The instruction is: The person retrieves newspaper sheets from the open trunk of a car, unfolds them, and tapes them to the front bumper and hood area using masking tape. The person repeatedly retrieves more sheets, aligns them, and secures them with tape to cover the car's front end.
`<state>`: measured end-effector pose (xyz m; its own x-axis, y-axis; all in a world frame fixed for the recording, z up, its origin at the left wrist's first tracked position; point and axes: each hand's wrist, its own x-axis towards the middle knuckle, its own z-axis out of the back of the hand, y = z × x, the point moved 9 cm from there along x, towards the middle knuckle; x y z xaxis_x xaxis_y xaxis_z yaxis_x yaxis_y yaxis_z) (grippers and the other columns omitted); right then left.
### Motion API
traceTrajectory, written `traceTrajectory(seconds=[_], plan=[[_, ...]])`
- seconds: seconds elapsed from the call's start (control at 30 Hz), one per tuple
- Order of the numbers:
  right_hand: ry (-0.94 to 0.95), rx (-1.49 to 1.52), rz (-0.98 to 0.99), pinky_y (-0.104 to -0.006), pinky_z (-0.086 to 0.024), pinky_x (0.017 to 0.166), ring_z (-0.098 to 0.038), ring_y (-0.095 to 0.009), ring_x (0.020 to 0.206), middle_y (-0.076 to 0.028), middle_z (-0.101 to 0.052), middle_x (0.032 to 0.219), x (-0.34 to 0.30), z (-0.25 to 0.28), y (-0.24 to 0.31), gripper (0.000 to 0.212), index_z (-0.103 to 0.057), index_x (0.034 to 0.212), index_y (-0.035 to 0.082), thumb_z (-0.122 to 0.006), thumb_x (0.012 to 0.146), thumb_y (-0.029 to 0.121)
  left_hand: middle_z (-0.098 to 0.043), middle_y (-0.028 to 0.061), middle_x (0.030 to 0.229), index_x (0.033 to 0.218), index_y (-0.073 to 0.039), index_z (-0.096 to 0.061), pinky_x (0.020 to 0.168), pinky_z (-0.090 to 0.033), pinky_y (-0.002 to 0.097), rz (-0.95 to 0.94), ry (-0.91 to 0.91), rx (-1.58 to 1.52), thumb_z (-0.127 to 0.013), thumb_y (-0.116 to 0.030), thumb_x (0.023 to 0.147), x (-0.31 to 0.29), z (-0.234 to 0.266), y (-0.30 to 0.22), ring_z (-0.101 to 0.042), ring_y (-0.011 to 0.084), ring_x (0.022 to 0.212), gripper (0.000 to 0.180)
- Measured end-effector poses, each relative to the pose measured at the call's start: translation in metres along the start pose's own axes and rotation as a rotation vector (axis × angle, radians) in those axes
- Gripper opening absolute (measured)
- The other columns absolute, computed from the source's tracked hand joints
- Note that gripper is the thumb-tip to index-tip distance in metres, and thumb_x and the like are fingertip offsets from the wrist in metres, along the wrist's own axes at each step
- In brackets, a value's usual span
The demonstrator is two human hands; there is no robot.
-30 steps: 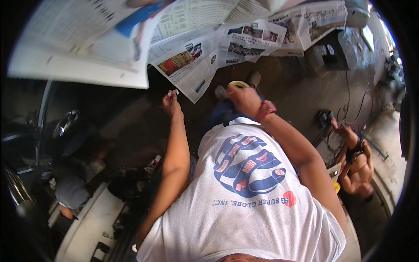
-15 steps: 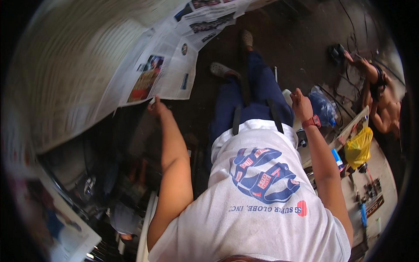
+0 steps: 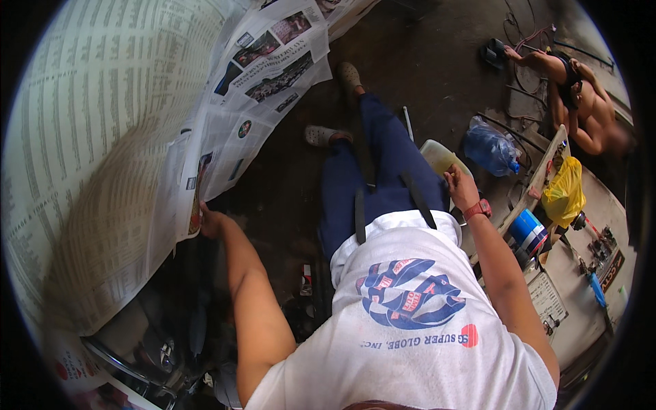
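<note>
My left hand (image 3: 213,224) grips the lower edge of a large printed newspaper sheet (image 3: 236,147), with its fingertips partly hidden behind the paper. The newspaper spreads up and to the left in overlapping sheets, their lower edges loose and creased. My right hand (image 3: 462,188), with a red watch (image 3: 477,209) on the wrist, is held beside my right thigh with the fingers curled in. Whether anything is inside those fingers cannot be seen. A pale open container (image 3: 444,156) is just beyond it, apparently behind the fingers.
On the right are a large blue plastic bottle (image 3: 489,147), a yellow plastic bag (image 3: 565,191), a blue can (image 3: 528,230) and a worktable (image 3: 581,318) with small parts. Beyond, another person (image 3: 594,113) sits bent over. Dark metal parts (image 3: 160,355) lie under the paper's lower edge.
My view has swung, so more of the newspaper shows at the left. My left hand, still on the sheet's edge, now appears lower and further left, with the paper more folded beside it.
</note>
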<state>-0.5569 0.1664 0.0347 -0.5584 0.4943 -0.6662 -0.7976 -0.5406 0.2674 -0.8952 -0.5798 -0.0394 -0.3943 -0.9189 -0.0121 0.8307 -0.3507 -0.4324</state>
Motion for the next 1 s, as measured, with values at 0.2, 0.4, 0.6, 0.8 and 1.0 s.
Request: traceTrajectory(seconds=[0.2, 0.4, 0.6, 0.8, 1.0], plan=[[0.024, -0.031, 0.007, -0.0580, -0.053, 0.076, -0.072, -0.050, 0.090, -0.025, -0.076, 0.094, 0.011, 0.003, 0.002, 0.019, -0.063, 0.114, 0.007, -0.066, 0.110, 0.025, -0.085, 0.0147, 0.111, 0.107, -0.001, -0.086, 0.092, -0.062, 0.0471, -0.012, 0.157, 0.284, -0.095, -0.066, 0.075, -0.020, 0.029, -0.030, -0.081, 0.0342, 0.098, 0.073], [0.053, 0.026, 0.041, -0.0541, -0.055, 0.076, -0.073, -0.047, 0.087, -0.022, -0.077, 0.095, 0.031, 0.013, 0.029, 0.022, -0.064, 0.125, 0.007, -0.065, 0.111, 0.024, -0.083, 0.0167, 0.119, 0.117, -0.002, -0.084, 0.099, -0.061, 0.0471, 0.054, 0.208, 0.457, -0.087, -0.071, 0.085, -0.014, 0.045, -0.029, -0.079, 0.0340, 0.109, 0.076], [0.272, 0.320, 0.103, -0.0515, -0.055, 0.082, -0.074, -0.042, 0.082, -0.022, -0.073, 0.090, 0.078, 0.001, 0.130, 0.060, -0.043, 0.169, 0.018, -0.064, 0.113, 0.025, -0.077, 0.0140, 0.136, 0.141, -0.004, -0.071, 0.102, -0.058, 0.0441, 0.008, 0.706, 0.032, -0.072, -0.054, 0.105, -0.097, -0.017, -0.006, -0.075, 0.0280, 0.120, 0.062], [0.587, 0.359, 0.633, -0.0540, -0.055, 0.094, -0.072, -0.051, 0.099, -0.030, -0.074, 0.112, 0.085, -0.012, 0.293, 0.093, -0.006, 0.177, 0.007, -0.065, 0.106, 0.017, -0.074, 0.0123, 0.143, 0.154, -0.005, -0.065, 0.100, -0.057, 0.0317, -0.242, 1.727, -0.278, -0.075, -0.033, 0.109, -0.386, -0.028, -0.120, -0.073, 0.0172, 0.119, 0.053], [0.546, 0.322, 0.732, -0.0562, -0.055, 0.090, -0.073, -0.050, 0.099, -0.030, -0.074, 0.105, 0.102, 0.064, 0.324, 0.076, -0.025, 0.170, 0.003, -0.063, 0.106, 0.016, -0.079, 0.0031, 0.104, 0.110, -0.002, -0.078, 0.085, -0.057, 0.0277, -0.267, 1.532, -0.448, -0.083, -0.017, 0.103, -0.456, -0.032, -0.228, -0.072, 0.0101, 0.095, 0.018]])
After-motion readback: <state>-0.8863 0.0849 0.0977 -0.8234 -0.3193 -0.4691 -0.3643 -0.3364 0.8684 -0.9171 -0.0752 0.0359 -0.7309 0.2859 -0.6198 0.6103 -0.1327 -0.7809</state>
